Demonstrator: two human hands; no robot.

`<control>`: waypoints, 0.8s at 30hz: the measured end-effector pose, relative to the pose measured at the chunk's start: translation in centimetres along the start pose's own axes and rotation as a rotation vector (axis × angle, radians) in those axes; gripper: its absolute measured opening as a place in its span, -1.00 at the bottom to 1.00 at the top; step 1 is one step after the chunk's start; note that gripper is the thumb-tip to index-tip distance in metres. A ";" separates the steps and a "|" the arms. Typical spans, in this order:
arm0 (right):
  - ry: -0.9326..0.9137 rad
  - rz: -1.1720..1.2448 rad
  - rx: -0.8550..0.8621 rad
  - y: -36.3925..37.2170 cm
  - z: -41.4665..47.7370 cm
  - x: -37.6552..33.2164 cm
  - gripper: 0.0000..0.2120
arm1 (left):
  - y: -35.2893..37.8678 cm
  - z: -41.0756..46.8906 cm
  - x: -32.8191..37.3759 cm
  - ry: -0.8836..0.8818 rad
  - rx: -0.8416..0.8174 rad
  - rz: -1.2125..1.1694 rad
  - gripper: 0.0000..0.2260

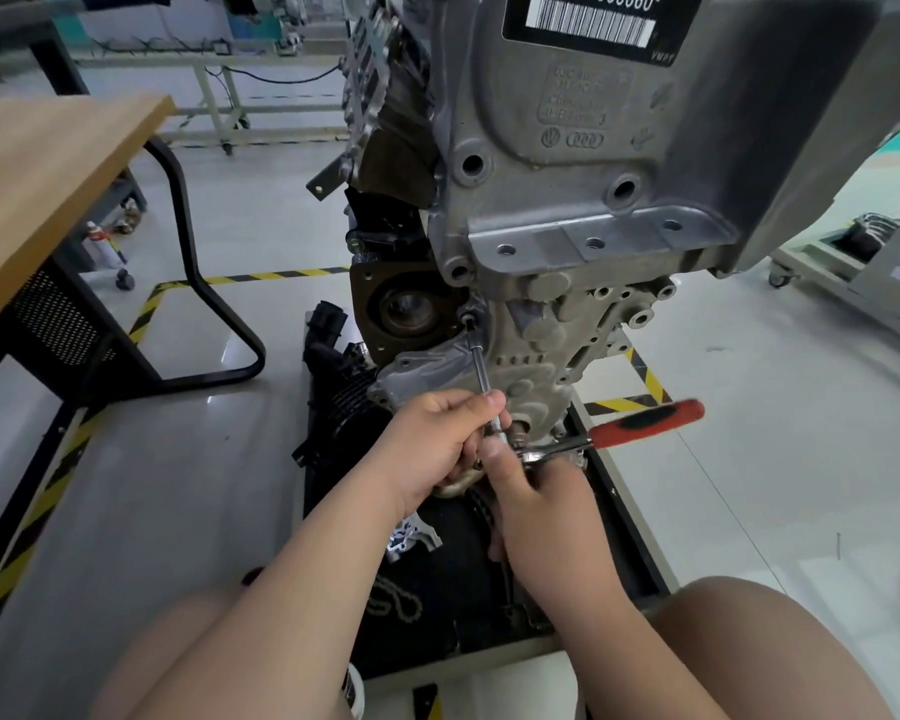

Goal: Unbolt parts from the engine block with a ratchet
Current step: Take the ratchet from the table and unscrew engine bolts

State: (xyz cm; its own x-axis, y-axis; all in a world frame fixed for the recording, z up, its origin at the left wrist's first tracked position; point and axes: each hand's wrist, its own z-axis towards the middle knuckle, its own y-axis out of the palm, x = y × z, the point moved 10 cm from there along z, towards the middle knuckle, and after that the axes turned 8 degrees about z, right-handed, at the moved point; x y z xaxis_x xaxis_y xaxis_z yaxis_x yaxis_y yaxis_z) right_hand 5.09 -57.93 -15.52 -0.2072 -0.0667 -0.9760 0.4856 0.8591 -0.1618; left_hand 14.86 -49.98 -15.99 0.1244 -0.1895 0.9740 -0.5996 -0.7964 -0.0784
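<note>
Steadying extension bar [478,361] in left hand [437,439] pinch; right hand [536,491] holds ratchet [640,423] at head. We see bar's long axis climbing to bolt [467,320] low on engine block [567,200]; both hands below it.

Lighting: bright, even, overhead; soft glare patches on glossy floor [230,350]; motion blur: red ratchet handle [645,420]; wide-angle bending at edges; background soft
</note>
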 end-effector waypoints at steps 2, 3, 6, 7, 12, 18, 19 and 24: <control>0.355 0.609 -0.089 2.5 -1.1 2.6 -0.49 | 0.5 0.1 -0.1 -0.026 -0.021 -0.003 -0.70; 0.521 0.862 -0.143 4.0 -1.9 3.1 -0.48 | 0.9 0.2 -0.2 -0.044 -0.048 0.001 -0.69; 0.800 1.271 -0.298 6.9 -3.5 2.5 -0.44 | 1.7 0.3 -0.4 -0.086 -0.139 0.013 -0.65; 0.829 1.325 -0.333 7.2 -3.7 2.2 -0.45 | 1.7 0.3 -0.4 -0.092 -0.165 0.010 -0.64; 0.859 1.456 -0.453 7.8 -3.9 0.8 -0.50 | 1.4 0.5 -0.1 -0.084 -0.194 0.021 -0.68; 0.353 0.516 -0.044 1.8 -0.7 2.8 -0.55 | 1.1 0.7 -0.6 -0.073 -0.106 0.025 -0.73; 0.166 0.238 0.019 0.1 -0.1 1.5 -0.56 | 1.0 0.7 -0.6 -0.066 -0.095 0.030 -0.73; -0.107 -0.320 0.013 -0.9 0.6 -0.9 -0.49 | 0.8 0.4 -0.4 -0.042 -0.045 0.023 -0.71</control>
State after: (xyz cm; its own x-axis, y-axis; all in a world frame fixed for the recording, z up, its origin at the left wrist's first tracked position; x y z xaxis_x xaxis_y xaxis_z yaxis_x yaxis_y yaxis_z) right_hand 5.33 -58.96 -14.54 -0.2606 -0.3852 -0.8852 0.4217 0.7794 -0.4633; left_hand 14.70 -50.75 -16.55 0.1429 -0.2325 0.9620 -0.6379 -0.7649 -0.0900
